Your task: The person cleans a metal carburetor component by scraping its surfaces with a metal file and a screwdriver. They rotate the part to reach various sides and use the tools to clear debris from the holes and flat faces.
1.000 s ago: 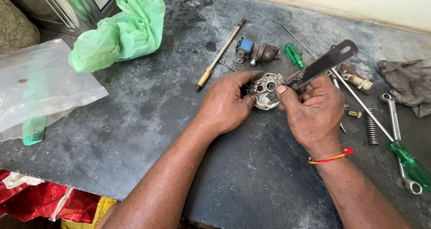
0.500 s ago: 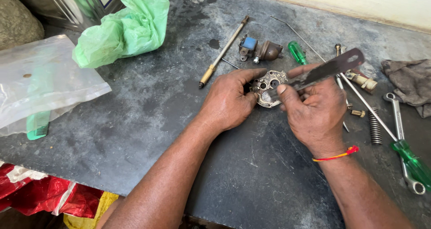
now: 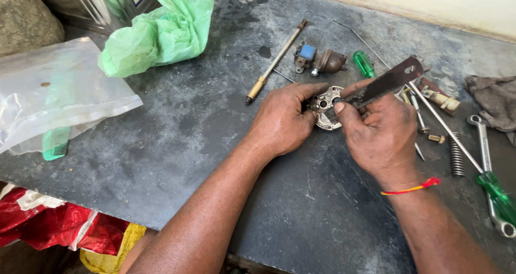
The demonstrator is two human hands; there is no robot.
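My left hand [image 3: 282,121] grips a small round metal plate with holes [image 3: 327,108], held just above the dark stone worktop [image 3: 177,145]. My right hand [image 3: 376,131] pinches a flat dark metal blade [image 3: 389,80], whose near end rests against the plate's upper edge. The blade slants up and to the right. Both hands meet at the plate, with the fingers hiding part of it.
A long rod with a wooden handle [image 3: 275,62], a small valve with a blue part [image 3: 317,60], a green-handled screwdriver [image 3: 363,63], a spring [image 3: 456,154], a spanner [image 3: 486,161] and a grey rag [image 3: 497,102] lie around. A green bag [image 3: 161,29] and a clear bag [image 3: 48,91] are left.
The blade has tilted and shifted slightly against the plate. Both hands keep their grip in about the same place.
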